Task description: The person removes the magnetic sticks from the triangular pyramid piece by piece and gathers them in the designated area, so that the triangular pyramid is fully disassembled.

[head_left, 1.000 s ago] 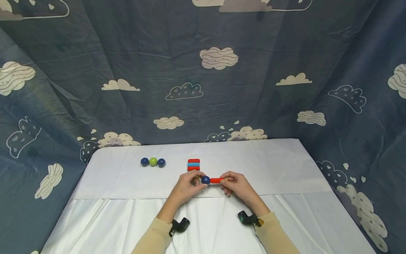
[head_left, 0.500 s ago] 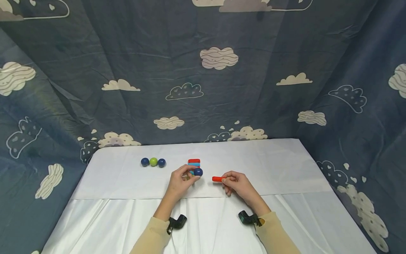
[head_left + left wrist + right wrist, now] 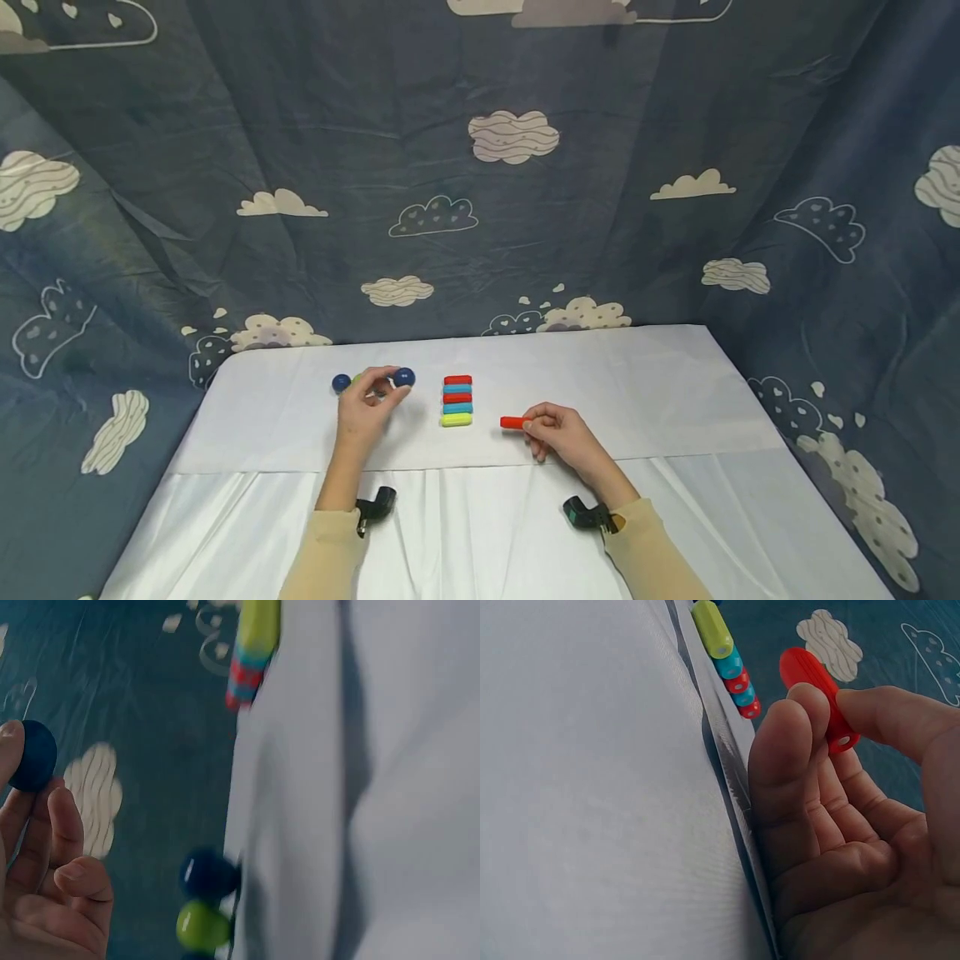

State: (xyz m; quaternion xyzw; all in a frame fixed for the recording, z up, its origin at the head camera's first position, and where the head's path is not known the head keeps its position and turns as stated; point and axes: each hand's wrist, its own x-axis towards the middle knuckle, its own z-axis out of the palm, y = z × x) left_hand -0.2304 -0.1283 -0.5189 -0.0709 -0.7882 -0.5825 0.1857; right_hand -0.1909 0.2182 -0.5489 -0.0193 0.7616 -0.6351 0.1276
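Note:
My left hand pinches a dark blue ball between thumb and fingers, raised above the table by the row of balls. In the left wrist view this ball sits at the fingertips. Partly behind the hand are another blue ball and a green ball; a further blue ball shows in the left wrist view. My right hand holds a red stick by one end, pointing left. A small hole shows in the end of that red stick in the right wrist view.
Between the hands lies a column of short sticks, red, blue and yellow-green, with the yellow-green stick nearest me. They rest on a white-covered table. A dark cloud-patterned cloth hangs behind and at both sides.
The blue ball in my left hand has come apart from the red stick and moved left and away from me, toward the other balls. My right hand stays nearly in place with the stick.

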